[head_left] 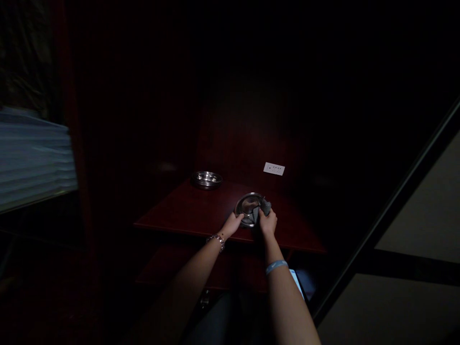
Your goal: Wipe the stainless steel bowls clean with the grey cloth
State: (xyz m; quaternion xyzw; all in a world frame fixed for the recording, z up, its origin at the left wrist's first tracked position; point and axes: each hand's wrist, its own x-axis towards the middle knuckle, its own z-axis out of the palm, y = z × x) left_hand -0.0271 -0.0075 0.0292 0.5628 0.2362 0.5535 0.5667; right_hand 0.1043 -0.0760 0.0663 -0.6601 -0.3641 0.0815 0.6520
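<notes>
A shiny round metal plate [247,203] is held up and tilted over the front of a dark red wooden shelf [176,211]. My left hand [233,224] is closed on the plate's lower left rim, thumb on its inner face. In my right hand [268,223] is a bunched grey cloth [265,206], pressed against the plate's right side; the fingers are closed round it. Farther back on the left stands a stack of similar metal plates [207,180].
On the cabinet's back wall sits a white socket plate [274,168]. A lower shelf [161,270] runs beneath. A lit phone screen [296,282] shows beside my right forearm. To the left are stacked pale sheets [36,158]; a slanted dark edge [388,206] borders the right. Much is too dark to make out.
</notes>
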